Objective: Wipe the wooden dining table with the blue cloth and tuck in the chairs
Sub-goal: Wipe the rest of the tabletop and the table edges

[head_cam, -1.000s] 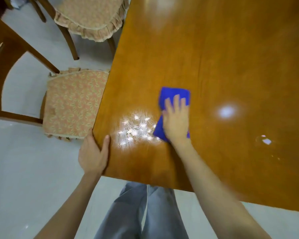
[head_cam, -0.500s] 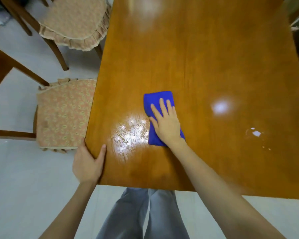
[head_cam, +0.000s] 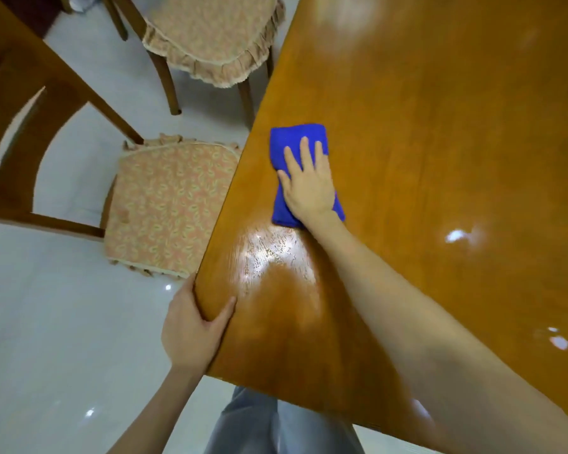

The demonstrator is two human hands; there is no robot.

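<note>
Right hand flat, fingers straight, pressing blue cloth near table left edge. Left hand grips near-left corner. Two chairs stand pulled out along left edge.

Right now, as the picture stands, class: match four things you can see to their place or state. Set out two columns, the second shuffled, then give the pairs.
1 left hand
2 right hand
3 blue cloth
4 nearer chair

A lies on the table under a hand
B stands beside the table, seat not tucked in
C grips the table's corner
D pressed flat on the cloth

Pairs: 1-C, 2-D, 3-A, 4-B
</note>
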